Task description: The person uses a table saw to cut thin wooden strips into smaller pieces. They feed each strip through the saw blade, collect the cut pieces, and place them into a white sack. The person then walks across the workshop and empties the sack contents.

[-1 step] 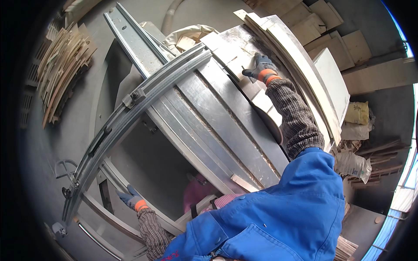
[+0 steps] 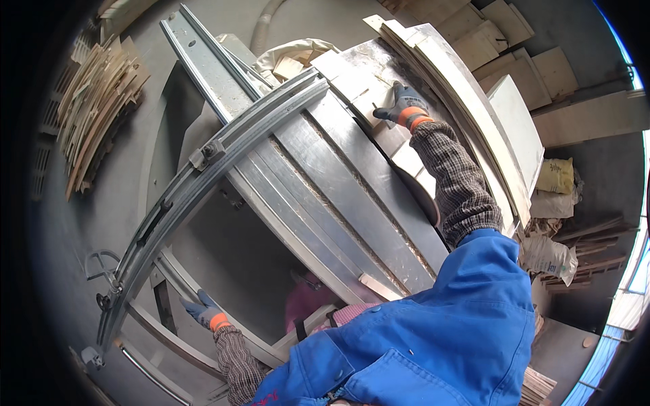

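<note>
My right hand (image 2: 406, 107), in a grey work glove with an orange cuff, reaches over the far right part of a table saw. It rests by pale wood pieces (image 2: 408, 157), with the thumb held out to the left and the other fingers stretched forward. What lies under the palm is hidden. Beside it runs the grooved metal saw table (image 2: 338, 183). Down at the lower left, my left hand (image 2: 205, 312), gloved alike, lies on a metal frame rail (image 2: 247, 331) with its fingers apart.
A long curved metal fence (image 2: 223, 152) crosses the left side. Long pale boards (image 2: 467, 101) lie along the right of the saw. Stacked wood strips (image 2: 101, 108) stand at far left. Sacks (image 2: 554, 177) and boards (image 2: 487, 47) are on the right.
My right hand has shifted very slightly to the left. The left hand stays on the rail.
</note>
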The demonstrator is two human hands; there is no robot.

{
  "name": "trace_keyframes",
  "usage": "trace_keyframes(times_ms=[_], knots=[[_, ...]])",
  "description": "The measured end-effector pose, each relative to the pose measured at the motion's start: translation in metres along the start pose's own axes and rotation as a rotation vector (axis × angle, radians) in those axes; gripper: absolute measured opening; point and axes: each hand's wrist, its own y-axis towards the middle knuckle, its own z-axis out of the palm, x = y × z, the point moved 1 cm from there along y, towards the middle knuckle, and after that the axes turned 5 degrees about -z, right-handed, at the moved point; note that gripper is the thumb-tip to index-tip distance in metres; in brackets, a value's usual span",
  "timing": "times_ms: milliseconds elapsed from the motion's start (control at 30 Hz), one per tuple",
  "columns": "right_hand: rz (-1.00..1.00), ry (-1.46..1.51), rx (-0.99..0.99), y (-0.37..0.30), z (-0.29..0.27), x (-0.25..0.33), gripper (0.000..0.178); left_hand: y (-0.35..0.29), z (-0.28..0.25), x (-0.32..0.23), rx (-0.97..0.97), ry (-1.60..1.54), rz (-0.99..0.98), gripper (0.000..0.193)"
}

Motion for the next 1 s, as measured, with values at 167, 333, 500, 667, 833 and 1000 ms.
trace_keyframes(times_ms=[167, 333, 500, 667, 833, 1000], knots=[[0.083, -0.088, 0.125, 0.025, 0.028, 0.023, 0.123, -0.002, 0.002, 0.003, 0.082, -0.132, -0.099, 0.069], [0.049, -0.024, 0.123, 0.019, 0.012, 0.006, 0.126, -0.007, -0.005, -0.004, 0.073, -0.034, -0.087, 0.068], [0.02, -0.114, 0.11, 0.028, 0.03, 0.002, 0.119, -0.006, -0.016, -0.02, 0.17, -0.198, -0.2, 0.067], [0.032, 0.049, 0.082, 0.036, 0.007, -0.005, 0.122, -0.004, -0.016, -0.019, 0.143, -0.212, -0.176, 0.066], [-0.064, 0.146, -0.08, 0.064, 0.004, 0.025, 0.127, -0.009, 0.005, 0.004, 0.069, -0.116, -0.085, 0.065], [0.018, 0.008, 0.055, 0.087, 0.022, 0.064, 0.129, -0.005, -0.018, -0.022, 0.097, -0.086, -0.118, 0.065]])
